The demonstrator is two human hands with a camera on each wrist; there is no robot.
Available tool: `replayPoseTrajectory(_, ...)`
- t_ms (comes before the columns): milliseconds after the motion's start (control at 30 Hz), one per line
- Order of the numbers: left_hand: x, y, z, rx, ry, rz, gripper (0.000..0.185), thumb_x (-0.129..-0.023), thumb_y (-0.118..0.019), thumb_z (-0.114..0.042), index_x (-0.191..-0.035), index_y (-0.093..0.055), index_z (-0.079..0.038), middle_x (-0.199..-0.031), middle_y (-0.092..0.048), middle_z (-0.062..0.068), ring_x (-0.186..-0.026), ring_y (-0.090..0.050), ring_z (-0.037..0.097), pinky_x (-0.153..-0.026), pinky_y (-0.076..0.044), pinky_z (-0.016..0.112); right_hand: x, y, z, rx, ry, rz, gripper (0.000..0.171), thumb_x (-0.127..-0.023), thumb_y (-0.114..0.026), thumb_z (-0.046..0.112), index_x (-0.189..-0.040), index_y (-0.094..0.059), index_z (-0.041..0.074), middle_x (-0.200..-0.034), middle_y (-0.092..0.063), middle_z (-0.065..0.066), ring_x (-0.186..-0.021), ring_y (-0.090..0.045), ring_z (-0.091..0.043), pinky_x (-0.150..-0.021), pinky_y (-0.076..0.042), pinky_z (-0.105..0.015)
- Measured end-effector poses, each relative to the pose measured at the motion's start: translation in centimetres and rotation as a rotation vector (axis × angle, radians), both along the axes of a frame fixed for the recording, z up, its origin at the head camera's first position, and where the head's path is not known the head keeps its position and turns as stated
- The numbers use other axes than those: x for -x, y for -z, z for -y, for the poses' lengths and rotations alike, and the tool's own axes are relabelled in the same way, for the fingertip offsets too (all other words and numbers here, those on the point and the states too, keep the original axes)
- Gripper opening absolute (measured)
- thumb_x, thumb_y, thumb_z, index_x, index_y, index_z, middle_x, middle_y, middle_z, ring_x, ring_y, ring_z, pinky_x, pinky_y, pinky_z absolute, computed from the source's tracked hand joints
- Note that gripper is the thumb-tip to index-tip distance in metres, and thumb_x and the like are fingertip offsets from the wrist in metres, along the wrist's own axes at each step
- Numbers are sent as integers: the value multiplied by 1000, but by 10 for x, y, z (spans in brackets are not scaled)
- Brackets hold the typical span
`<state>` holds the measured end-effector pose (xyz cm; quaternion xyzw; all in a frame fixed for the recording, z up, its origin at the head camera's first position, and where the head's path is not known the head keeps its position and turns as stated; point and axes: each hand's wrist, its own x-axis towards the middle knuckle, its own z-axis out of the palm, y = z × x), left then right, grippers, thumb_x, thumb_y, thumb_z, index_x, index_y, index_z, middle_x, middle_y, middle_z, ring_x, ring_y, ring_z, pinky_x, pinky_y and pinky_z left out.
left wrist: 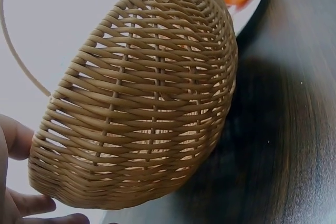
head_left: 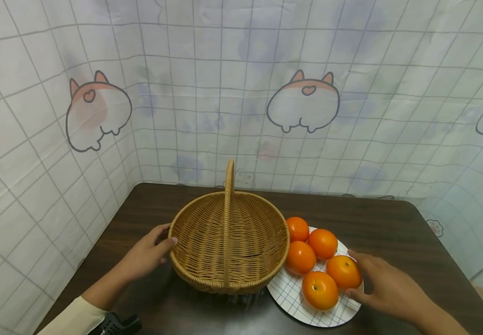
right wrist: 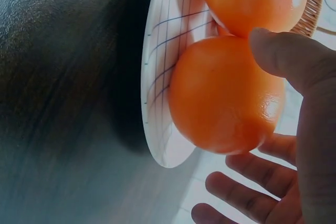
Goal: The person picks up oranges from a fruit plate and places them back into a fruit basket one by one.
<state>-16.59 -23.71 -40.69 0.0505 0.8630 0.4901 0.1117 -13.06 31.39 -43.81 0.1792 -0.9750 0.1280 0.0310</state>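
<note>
A round wicker basket (head_left: 228, 242) with an upright handle stands empty mid-table; the left wrist view shows its woven wall (left wrist: 147, 98). My left hand (head_left: 163, 237) rests against the basket's left side, its thumb on the rim and its fingers (left wrist: 31, 203) relaxed. Right of the basket lies a white grid-patterned plate (head_left: 308, 309) with several oranges. My right hand (head_left: 367, 278) is spread round the rightmost orange (head_left: 343, 272). In the right wrist view the thumb (right wrist: 283, 51) touches this orange (right wrist: 220, 98), while the other fingers (right wrist: 247, 192) stay spread and clear of it.
The dark wooden table (head_left: 371, 218) is enclosed at the back and left by a tiled cartoon-print curtain (head_left: 241, 93). The plate's edge (right wrist: 163, 77) touches the basket. A black strap device (head_left: 115, 323) sits on my left wrist.
</note>
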Motion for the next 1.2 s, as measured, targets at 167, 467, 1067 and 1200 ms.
replayPoseTrajectory(167,1,3,0,-81,-19,48,65,-108,-50,-29,-157,-24,4,-152,-36,34,-126,-54,49,-84,-59,51,2,4,1,-3,18,17,97,-76,-72,78,-143,-57,9,-135,-62,-18,-117,-62,-42,-80,-55,-63)
replayPoseTrajectory(467,0,4,-1,-209,-56,122,61,-107,-48,-27,-158,-26,-2,-146,-45,30,-121,-59,41,-87,-57,53,2,9,3,-12,41,46,99,-74,-72,79,-142,-55,9,-133,-62,-22,-113,-63,-45,-74,-56,-63)
replayPoseTrajectory(1067,2,9,0,-269,-72,115,61,-106,-49,-25,-158,-27,-2,-146,-44,31,-121,-60,41,-85,-59,52,5,6,7,36,70,5,91,-72,-81,70,-136,-58,9,-131,-64,-16,-107,-66,-39,-70,-58,-59)
replayPoseTrajectory(1200,2,9,0,-270,-71,112,60,-107,-49,-25,-158,-27,-2,-146,-44,30,-121,-59,41,-86,-58,52,7,0,7,50,49,-30,88,-73,-84,64,-136,-57,8,-130,-64,-18,-106,-66,-39,-69,-58,-58)
